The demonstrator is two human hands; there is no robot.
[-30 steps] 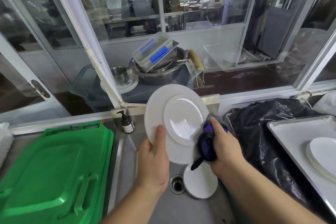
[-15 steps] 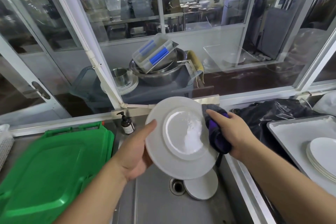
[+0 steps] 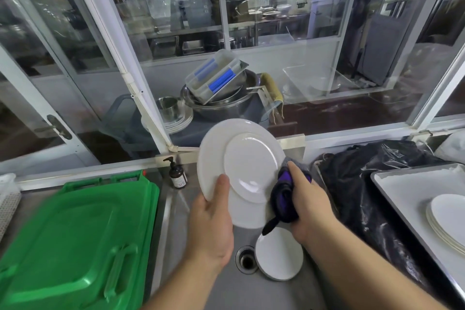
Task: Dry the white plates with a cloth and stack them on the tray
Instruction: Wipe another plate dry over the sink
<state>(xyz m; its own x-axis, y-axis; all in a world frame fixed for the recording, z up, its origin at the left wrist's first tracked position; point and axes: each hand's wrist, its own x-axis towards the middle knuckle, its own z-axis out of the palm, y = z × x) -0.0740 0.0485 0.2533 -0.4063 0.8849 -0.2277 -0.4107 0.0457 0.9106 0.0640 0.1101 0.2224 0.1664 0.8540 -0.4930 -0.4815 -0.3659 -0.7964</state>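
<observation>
My left hand [image 3: 211, 224] grips the lower left rim of a white plate [image 3: 241, 166], held upright over the sink with its face toward me. My right hand [image 3: 309, 206] clutches a bunched purple and grey cloth [image 3: 284, 196] pressed against the plate's lower right edge. Another white plate [image 3: 279, 255] lies flat in the steel sink [image 3: 196, 289] beside the drain [image 3: 247, 260]. At the right a metal tray [image 3: 402, 191] holds a small stack of white plates [image 3: 448, 219].
A green plastic lid [image 3: 73, 241] covers the counter at the left. A brown pump bottle [image 3: 177, 175] stands at the sink's back edge. A black plastic bag [image 3: 364, 184] lies between sink and tray. Behind the glass window sit metal bowls and a container.
The plate has turned in my hands: my left hand shifted from its left side back to the lower rim, and the cloth moved down along the right edge.
</observation>
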